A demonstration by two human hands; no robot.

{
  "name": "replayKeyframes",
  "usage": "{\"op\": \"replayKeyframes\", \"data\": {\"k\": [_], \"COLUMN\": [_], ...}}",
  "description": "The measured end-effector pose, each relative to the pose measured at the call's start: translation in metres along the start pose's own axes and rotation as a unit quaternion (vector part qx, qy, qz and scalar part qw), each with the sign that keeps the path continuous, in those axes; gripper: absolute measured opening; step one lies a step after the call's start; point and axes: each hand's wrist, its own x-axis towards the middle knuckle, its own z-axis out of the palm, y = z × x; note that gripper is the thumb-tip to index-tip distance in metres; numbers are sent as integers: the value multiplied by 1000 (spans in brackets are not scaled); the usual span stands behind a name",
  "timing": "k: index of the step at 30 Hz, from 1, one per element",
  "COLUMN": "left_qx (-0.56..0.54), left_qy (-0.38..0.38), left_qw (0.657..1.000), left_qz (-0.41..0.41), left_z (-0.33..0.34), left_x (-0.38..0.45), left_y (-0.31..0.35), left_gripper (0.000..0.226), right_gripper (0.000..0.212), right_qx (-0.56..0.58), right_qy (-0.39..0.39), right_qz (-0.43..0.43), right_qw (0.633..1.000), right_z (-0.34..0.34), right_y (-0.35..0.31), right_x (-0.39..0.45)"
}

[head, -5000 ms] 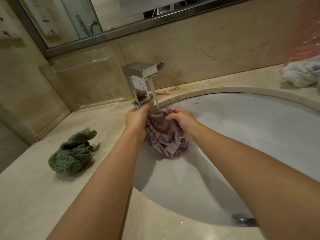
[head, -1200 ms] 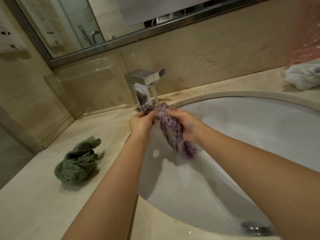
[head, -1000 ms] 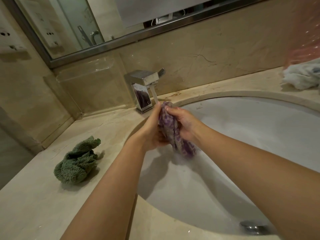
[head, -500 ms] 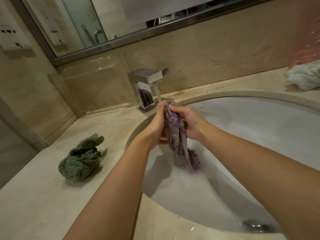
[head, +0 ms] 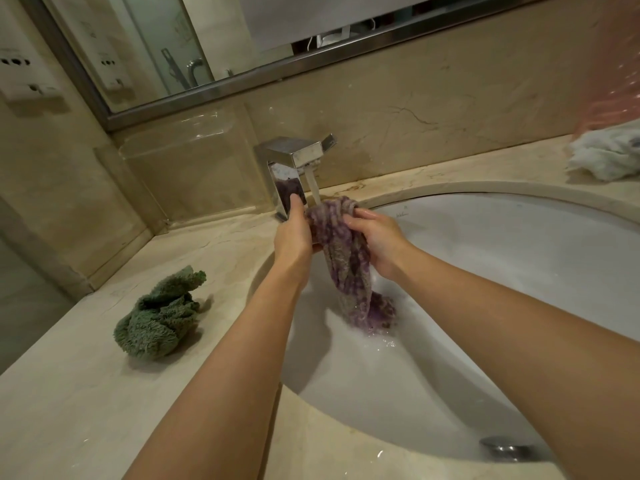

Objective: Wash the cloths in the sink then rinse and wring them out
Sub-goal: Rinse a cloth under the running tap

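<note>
Both hands meet over the back of the white sink, with a purple-and-grey cloth sandwiched between them. The right hand is curled round the cloth's upper part from the right side, its fingers wrapped over the gathered top and the thumb side pressed into the fabric, so it grips the cloth firmly. The left hand lies against the cloth's left side; its back faces the camera and its thumb points up toward the faucet, so the fingers behind the cloth are hidden and whether they curl round it or only press flat against it cannot be told. The top of the cloth bunches just above the two hands, directly under the stream of water running from the faucet spout. Below the hands the cloth hangs down in a twisted length, its darker purple end reaching the basin wall where water and some froth collect. Just beyond the left hand's thumb stands the faucet's mirrored chrome body. Well out to the left of the left forearm, a crumpled green cloth sits on the beige marble counter. Far to the right of the right hand, a white cloth lies on the counter at the frame's edge. Near the right forearm, low in the basin, is the metal drain.
</note>
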Motion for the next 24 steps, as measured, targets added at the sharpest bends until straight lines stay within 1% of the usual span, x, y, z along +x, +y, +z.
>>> {"op": "replayKeyframes", "data": {"k": [2, 3, 5, 6, 8, 9, 12, 14, 17, 19, 21, 24], "left_qx": [-12, -17, -17, -15, -8, -11, -21, -20, -22, -41, -50, -50], "left_qy": [-31, -46, -74, -86, -92, -82, -54, -43, -46, -60, -77, -124], "left_qw": [999, 998, 996, 996, 995, 996, 998, 999, 999, 997, 996, 991], "left_qz": [22, 28, 37, 35, 36, 37, 32, 23, 7, 3, -1, -12], "left_z": [2, 3, 5, 5, 5, 5, 2, 2, 3, 3, 2, 0], "left_x": [-2, -4, -5, -6, -5, -6, -3, -1, -4, -5, -7, -8], "left_y": [0, -1, -2, -2, -2, -1, 0, 1, 3, 4, 4, 5], "left_gripper": [67, 68, 71, 73, 73, 70, 60, 56, 55, 57, 62, 81], "right_gripper": [46, 52, 75, 74, 56, 53, 51, 46, 36, 34, 37, 44], "right_qx": [-9, -17, -44, -48, -42, -28, 47, 81, 111, 125, 131, 132], "right_qy": [4, -1, -8, -8, 11, 26, 61, 77, 97, 106, 117, 135], "right_qz": [5, 9, 3, -7, -17, -17, -11, -11, -21, -26, -30, -39], "right_qw": [1000, 1000, 999, 999, 999, 999, 997, 994, 989, 986, 984, 981], "right_z": [-3, -3, -5, -6, -8, -10, -14, -16, -18, -19, -19, -21], "right_y": [1, 1, 2, 3, 5, 5, 3, 3, 3, 3, 3, 3], "right_x": [-1, -3, -4, -4, 0, 2, 5, 5, 5, 5, 6, 9]}}
